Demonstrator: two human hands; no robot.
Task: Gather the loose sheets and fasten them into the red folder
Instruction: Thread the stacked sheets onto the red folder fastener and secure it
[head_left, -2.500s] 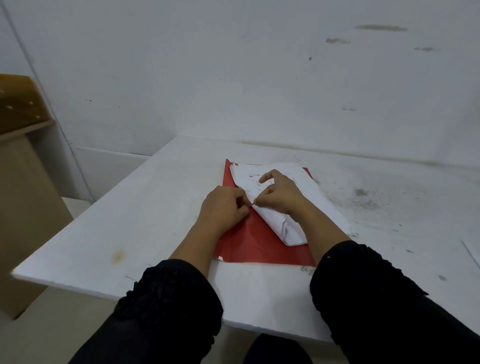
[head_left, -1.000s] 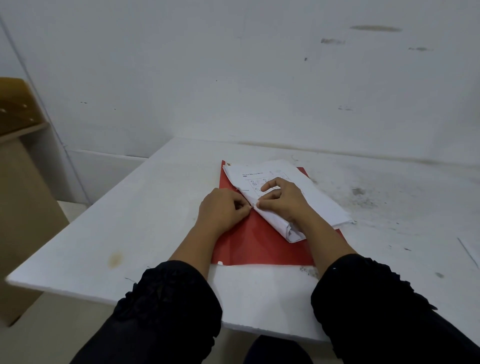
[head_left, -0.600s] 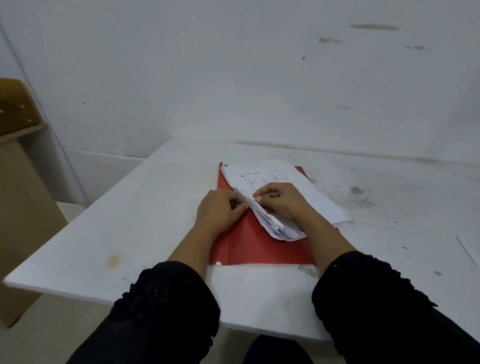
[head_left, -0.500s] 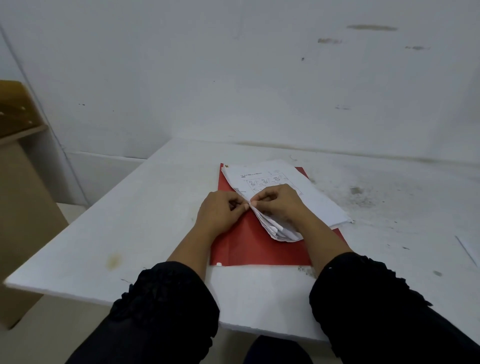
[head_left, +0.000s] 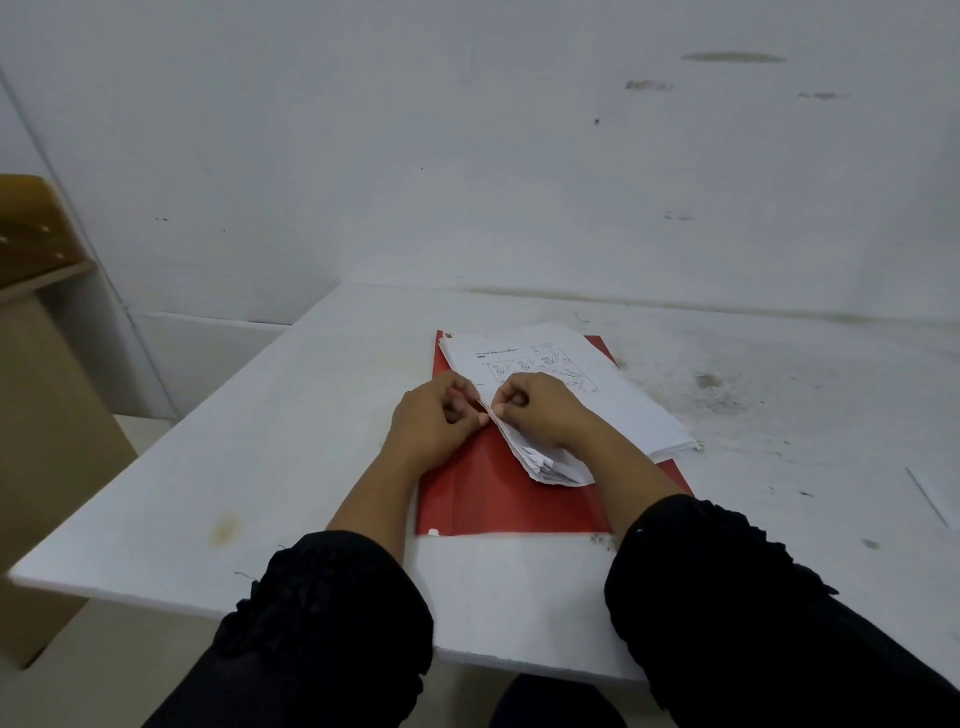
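white and scuffed, the table (head_left: 311, 467) stood against a plain white wall (head_left: 467, 156), and you sat at its near edge with both black sleeves over it. your left hand (head_left: 434, 421) lay on the red folder (head_left: 483, 499), fingers curled in, its fingertips pinching at the left edge of the sheets (head_left: 613, 400) right where the two hands met. your right hand (head_left: 540, 410) sat just beside it, touching it, fingers curled too and gripping that same edge of the paper; what small part sat between the fingertips was too hidden to tell. under your right wrist the near left corner of the stack was lifted and bent back, its pages fanned open above the red cover. the rest of the sheets lay flat on the folder, printed side up with a line drawing on top, and their right edge hung past the folder's right side onto the table. the folder lay flat in the middle of the table, its near edge short of the table's rim. off to the far left stood a brown wooden piece of furniture (head_left: 36, 312).
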